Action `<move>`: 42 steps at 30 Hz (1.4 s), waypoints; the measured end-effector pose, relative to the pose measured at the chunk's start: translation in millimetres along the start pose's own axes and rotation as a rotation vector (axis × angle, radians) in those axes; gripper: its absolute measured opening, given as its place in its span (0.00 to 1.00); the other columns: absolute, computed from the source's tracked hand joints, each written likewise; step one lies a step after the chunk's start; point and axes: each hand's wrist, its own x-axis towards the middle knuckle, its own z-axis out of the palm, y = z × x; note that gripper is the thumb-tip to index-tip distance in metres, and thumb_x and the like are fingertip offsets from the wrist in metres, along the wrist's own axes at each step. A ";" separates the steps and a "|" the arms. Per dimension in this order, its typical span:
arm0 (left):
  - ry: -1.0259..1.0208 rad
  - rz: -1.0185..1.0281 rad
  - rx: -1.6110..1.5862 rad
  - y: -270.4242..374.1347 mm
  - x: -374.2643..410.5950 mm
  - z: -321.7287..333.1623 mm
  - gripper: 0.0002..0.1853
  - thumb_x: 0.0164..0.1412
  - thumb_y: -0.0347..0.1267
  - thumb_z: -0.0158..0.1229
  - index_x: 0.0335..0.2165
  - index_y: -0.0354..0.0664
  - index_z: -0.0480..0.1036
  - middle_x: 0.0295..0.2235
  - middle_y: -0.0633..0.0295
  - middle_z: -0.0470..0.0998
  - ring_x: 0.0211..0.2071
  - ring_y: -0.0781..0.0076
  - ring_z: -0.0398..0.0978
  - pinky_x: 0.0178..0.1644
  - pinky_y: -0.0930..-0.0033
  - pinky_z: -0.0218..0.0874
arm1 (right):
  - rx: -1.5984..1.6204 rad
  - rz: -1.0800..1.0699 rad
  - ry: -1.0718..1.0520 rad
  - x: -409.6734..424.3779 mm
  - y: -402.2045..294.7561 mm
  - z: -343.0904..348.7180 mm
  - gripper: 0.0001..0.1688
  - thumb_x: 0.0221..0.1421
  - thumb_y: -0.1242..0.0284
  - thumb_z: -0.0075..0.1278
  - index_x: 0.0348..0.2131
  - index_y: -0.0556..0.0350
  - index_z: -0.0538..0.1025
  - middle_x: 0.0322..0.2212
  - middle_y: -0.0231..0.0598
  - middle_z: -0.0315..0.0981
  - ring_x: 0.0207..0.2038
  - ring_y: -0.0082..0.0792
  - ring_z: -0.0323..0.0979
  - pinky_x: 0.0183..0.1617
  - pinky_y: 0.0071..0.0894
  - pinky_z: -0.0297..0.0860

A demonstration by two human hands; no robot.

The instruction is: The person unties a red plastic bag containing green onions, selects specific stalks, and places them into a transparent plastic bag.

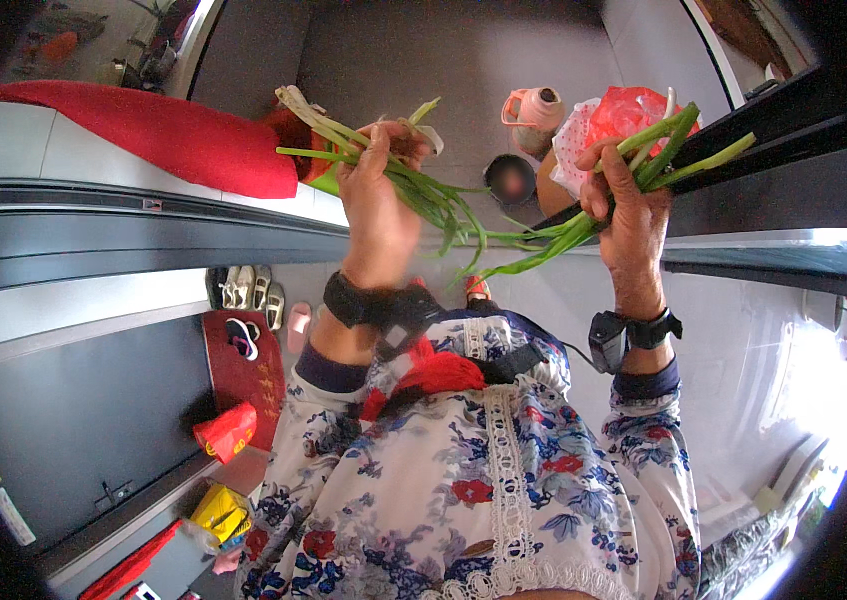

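Observation:
My left hand (382, 202) is closed around a bunch of green onions (431, 196), their pale stalks pointing up and left and their limp leaves drooping to the right. Opposite it, my right hand (627, 202) grips a second bunch of green onions (554, 244). The thick stalks of that bunch stick out at the upper right, while its leaves trail down and left towards the first. Leaf tips of the two bunches come close together between my hands; whether they touch, I cannot tell. Both wrists wear black straps with small devices.
Ahead on the floor stand a pink thermos jug (539, 109), a dark round pot or bowl (511, 180) and a red plastic bag (629, 112). A red cloth (160, 139) hangs at the left above a dark door track (145, 217). Several shoes (247, 289) sit by a red mat (243, 367).

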 end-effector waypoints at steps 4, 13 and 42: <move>0.013 -0.003 0.047 -0.1 1.0 2.1 0.05 0.57 0.28 0.48 0.31 0.38 0.67 0.30 0.61 0.71 0.33 0.69 0.70 0.38 0.66 0.65 | -0.057 0.054 -0.125 -9.1 1.4 0.2 0.09 0.53 0.73 0.45 0.34 0.59 0.70 0.18 0.31 0.67 0.13 0.15 0.53 0.16 0.13 0.50; 0.025 -0.028 0.271 -24.4 -10.2 25.4 0.05 0.56 0.29 0.48 0.27 0.37 0.67 0.24 0.61 0.72 0.25 0.74 0.69 0.29 0.74 0.61 | -0.266 0.196 -0.427 -16.0 8.3 22.3 0.12 0.53 0.79 0.43 0.39 0.60 0.69 0.31 0.33 0.69 0.28 0.17 0.64 0.30 0.16 0.64; -0.183 -0.250 -0.009 -26.1 -10.4 21.9 0.10 0.58 0.28 0.44 0.33 0.31 0.69 0.36 0.51 0.72 0.39 0.63 0.71 0.47 0.65 0.62 | -0.150 0.293 -0.289 -2.6 37.3 6.9 0.09 0.53 0.70 0.45 0.26 0.59 0.71 0.17 0.25 0.64 0.16 0.13 0.53 0.18 0.11 0.49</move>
